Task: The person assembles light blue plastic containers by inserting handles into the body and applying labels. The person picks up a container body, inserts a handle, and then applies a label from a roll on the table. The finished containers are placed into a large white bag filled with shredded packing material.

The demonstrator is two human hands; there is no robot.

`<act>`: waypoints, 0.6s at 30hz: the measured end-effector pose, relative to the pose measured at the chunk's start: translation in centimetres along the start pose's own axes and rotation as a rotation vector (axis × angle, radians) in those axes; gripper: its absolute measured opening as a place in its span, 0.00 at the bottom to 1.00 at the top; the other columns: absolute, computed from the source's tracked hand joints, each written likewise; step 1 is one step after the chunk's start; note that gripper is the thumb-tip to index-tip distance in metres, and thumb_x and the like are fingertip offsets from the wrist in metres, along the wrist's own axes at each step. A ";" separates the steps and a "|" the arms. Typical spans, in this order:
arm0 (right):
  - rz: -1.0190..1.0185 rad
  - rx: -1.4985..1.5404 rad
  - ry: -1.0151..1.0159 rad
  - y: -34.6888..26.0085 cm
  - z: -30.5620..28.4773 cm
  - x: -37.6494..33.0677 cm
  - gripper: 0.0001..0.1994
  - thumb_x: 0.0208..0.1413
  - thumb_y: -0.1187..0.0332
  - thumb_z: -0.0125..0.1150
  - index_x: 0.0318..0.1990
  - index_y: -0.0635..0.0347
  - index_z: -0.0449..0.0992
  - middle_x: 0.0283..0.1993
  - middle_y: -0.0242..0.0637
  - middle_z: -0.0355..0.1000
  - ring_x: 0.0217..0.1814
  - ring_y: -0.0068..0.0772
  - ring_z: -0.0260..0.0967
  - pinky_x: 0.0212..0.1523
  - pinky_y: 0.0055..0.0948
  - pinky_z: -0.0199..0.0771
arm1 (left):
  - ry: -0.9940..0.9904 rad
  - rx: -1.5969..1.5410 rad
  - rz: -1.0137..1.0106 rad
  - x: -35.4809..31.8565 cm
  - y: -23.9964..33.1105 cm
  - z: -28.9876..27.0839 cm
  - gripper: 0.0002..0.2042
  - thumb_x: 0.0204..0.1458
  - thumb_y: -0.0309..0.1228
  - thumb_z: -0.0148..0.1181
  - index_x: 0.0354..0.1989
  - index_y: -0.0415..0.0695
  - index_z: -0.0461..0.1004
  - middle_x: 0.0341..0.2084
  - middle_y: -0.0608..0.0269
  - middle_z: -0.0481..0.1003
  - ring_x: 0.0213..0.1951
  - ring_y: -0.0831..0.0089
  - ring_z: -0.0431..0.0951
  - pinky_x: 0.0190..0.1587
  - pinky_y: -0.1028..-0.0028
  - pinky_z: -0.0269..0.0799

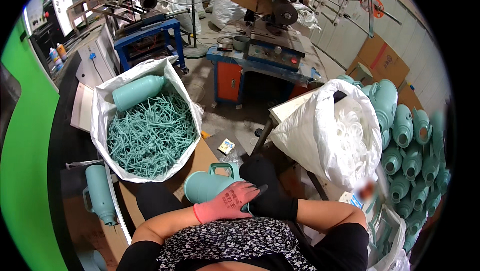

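A teal plastic thermos-flask shell (204,186) lies on its side across my lap, its wide round end to the left and its loop handle up. My left hand (231,202), in a pink glove, is closed over the shell's right part. At the narrow right end my right hand (270,202), in a black glove, is closed and touches the left fingertips. A bit of teal rim shows between the hands. Whether the right hand also holds something small is hidden.
An open white sack (102,116) of thin teal scraps, with another shell (138,92) on top, stands front left. Another sack (305,133) with white rings stands on the right, beside a stack of teal shells (412,163). Beyond stands a blue-and-orange machine bench (231,78).
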State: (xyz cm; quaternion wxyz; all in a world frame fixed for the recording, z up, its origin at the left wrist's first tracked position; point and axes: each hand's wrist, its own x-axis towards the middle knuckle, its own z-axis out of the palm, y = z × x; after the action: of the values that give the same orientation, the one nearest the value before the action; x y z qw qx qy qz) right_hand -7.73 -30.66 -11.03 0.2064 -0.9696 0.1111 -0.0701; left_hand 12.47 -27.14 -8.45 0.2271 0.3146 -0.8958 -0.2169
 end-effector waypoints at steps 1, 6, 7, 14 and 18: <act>0.034 -0.021 0.045 2.0 3.4 -1.0 0.05 0.48 0.74 0.53 0.33 0.59 0.74 0.33 0.41 0.71 0.36 0.37 0.70 0.37 0.31 0.69 | -0.002 -0.003 0.018 0.3 0.1 0.1 0.40 0.39 0.45 0.67 0.60 0.36 0.61 0.51 0.46 0.68 0.56 0.53 0.66 0.60 0.58 0.58; 0.049 0.107 0.115 2.5 5.0 -3.1 0.04 0.49 0.73 0.54 0.32 0.59 0.74 0.33 0.43 0.71 0.36 0.39 0.71 0.36 0.32 0.70 | 0.053 -0.368 -0.030 -0.5 -1.7 -0.1 0.32 0.41 0.38 0.68 0.55 0.36 0.66 0.52 0.49 0.69 0.56 0.56 0.67 0.60 0.61 0.60; 0.076 0.119 0.129 1.6 4.4 -3.7 0.04 0.49 0.72 0.54 0.32 0.59 0.74 0.33 0.43 0.71 0.36 0.39 0.71 0.36 0.32 0.70 | 0.148 -0.423 -0.348 -1.4 -2.6 -0.2 0.27 0.44 0.33 0.66 0.53 0.36 0.68 0.51 0.50 0.71 0.54 0.58 0.70 0.58 0.63 0.62; 0.138 0.170 0.202 -1.3 5.5 -4.4 0.04 0.50 0.70 0.54 0.32 0.59 0.74 0.34 0.45 0.71 0.36 0.41 0.72 0.36 0.34 0.71 | 0.358 -0.905 -1.051 -13.6 -26.7 7.1 0.24 0.57 0.43 0.49 0.51 0.33 0.69 0.40 0.46 0.75 0.40 0.57 0.77 0.45 0.65 0.72; 0.254 0.113 0.167 -3.5 4.3 -5.4 0.05 0.51 0.70 0.53 0.33 0.62 0.72 0.36 0.45 0.70 0.40 0.43 0.70 0.36 0.36 0.72 | 0.384 -0.629 -0.871 -9.8 -19.0 5.9 0.20 0.58 0.41 0.47 0.47 0.36 0.71 0.38 0.52 0.76 0.36 0.64 0.77 0.40 0.68 0.74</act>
State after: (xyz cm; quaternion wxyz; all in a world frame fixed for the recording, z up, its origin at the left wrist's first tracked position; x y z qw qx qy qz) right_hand -11.55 -24.58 -13.91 0.2578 -0.9254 0.2453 -0.1301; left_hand 24.97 -32.66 -25.98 0.3581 0.6058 -0.5184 -0.4859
